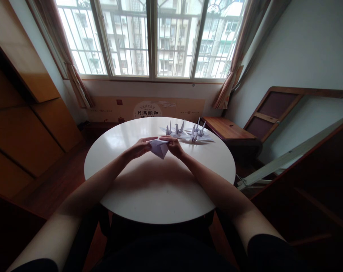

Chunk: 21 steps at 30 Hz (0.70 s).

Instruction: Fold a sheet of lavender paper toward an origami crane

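Observation:
A pale lilac sheet of folded paper hangs just above the round white table, its point turned down. My left hand pinches the paper's left edge. My right hand grips its right edge, fingers curled over the top. Behind my right hand, several finished paper cranes of the same lilac colour stand on the table's far right part.
A low wooden bench stands right of the table, with a framed board leaning on the wall beyond it. Wooden cabinets fill the left side. A printed cardboard panel rests under the window.

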Motion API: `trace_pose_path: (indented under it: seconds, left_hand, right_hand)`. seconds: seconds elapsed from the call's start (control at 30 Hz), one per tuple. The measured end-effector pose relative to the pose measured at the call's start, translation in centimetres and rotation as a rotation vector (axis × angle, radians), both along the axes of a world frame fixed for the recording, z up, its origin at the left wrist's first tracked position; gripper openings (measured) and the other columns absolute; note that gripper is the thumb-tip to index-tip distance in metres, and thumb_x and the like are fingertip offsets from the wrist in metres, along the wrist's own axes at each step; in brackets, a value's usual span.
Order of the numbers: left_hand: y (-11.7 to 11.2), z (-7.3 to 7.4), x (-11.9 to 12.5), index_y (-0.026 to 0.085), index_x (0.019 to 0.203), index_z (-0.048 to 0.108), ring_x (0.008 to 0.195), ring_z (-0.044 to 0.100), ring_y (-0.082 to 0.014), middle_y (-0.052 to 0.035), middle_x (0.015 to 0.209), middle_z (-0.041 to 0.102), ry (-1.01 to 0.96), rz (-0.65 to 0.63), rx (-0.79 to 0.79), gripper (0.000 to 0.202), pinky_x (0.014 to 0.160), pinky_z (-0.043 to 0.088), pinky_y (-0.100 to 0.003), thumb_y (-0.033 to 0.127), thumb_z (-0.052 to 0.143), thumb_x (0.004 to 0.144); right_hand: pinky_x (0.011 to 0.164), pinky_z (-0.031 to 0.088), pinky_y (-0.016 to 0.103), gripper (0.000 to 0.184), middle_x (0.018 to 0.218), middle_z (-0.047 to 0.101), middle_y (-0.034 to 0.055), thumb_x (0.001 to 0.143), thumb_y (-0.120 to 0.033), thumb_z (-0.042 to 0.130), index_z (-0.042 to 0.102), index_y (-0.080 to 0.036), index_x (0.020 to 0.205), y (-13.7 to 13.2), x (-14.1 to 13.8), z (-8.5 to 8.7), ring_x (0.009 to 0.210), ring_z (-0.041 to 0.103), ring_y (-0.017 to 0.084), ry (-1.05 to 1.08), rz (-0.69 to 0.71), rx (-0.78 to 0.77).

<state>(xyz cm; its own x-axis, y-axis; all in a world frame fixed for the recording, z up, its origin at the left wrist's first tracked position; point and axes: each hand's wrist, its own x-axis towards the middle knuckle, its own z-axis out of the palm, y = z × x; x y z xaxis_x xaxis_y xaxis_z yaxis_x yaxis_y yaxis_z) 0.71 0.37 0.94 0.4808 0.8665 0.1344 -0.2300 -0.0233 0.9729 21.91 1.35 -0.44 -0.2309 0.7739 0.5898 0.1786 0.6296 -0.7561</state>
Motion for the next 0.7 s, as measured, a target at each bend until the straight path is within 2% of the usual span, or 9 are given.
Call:
trace_pose_path:
  seconds: [0.13,0.3,0.4,0.57,0.63,0.7]
  left_hand:
    - [-0.9,0.8,-0.3,0.013,0.124,0.063,0.095,0.064,-0.0221,-0.0135,0.109,0.07,-0.023,-0.097,-0.032,0.059,0.087,0.045,-0.033,0.016,0.076,0.067]
    - [-1.3,1.5,-0.3,0.012,0.116,0.068,0.1,0.063,-0.0256,-0.0153,0.12,0.065,-0.056,-0.133,-0.115,0.047,0.081,0.049,-0.032,0.037,0.069,0.075]
    - [-1.1,1.3,-0.2,0.012,0.117,0.067,0.09,0.066,-0.0222,-0.0144,0.111,0.068,-0.026,-0.016,-0.116,0.047,0.077,0.05,-0.031,0.03,0.074,0.074]
    - [-0.6,0.7,-0.2,0.017,0.129,0.057,0.074,0.066,-0.017,-0.0076,0.089,0.07,-0.009,0.171,-0.076,0.072,0.068,0.051,-0.029,0.02,0.084,0.062]
    - [-0.3,0.5,-0.3,0.015,0.123,0.061,0.075,0.066,-0.0182,-0.0082,0.086,0.071,0.023,0.236,-0.073,0.07,0.068,0.05,-0.03,0.021,0.087,0.058]
    - [-0.2,0.3,-0.4,0.013,0.11,0.068,0.078,0.066,-0.0198,-0.0102,0.089,0.071,0.063,0.276,-0.058,0.06,0.07,0.05,-0.03,0.025,0.088,0.056]
  right_hand:
    - [0.096,0.046,0.038,0.045,0.116,0.065,0.005,0.068,-0.004,0.045,0.078,-0.024,0.092,0.1,0.4,0.0,0.109,0.058,0.022,0.025,-0.012,-0.044]
    - [0.098,0.046,0.038,0.041,0.119,0.064,0.006,0.068,-0.002,0.048,0.078,-0.022,0.087,-0.3,0.5,0.3,0.111,0.057,0.023,0.028,0.015,-0.07]
    - [0.095,0.048,0.037,0.036,0.121,0.062,0.0083,0.069,-0.003,0.051,0.078,-0.019,0.085,-0.7,0.4,0.5,0.113,0.056,0.024,0.029,0.077,-0.1]
    - [0.085,0.052,0.033,0.026,0.122,0.06,0.0104,0.069,-0.008,0.057,0.078,-0.017,0.083,-1.3,0.1,0.6,0.109,0.058,0.024,-0.017,0.219,-0.16]
    - [0.084,0.052,0.033,0.027,0.121,0.06,0.0099,0.068,-0.009,0.056,0.078,-0.017,0.083,-1.3,0.0,0.5,0.105,0.058,0.023,-0.034,0.241,-0.155]
    - [0.084,0.051,0.032,0.033,0.116,0.062,0.0093,0.068,-0.009,0.053,0.076,-0.017,0.091,-1.2,-0.2,0.5,0.101,0.058,0.021,-0.023,0.228,-0.14]
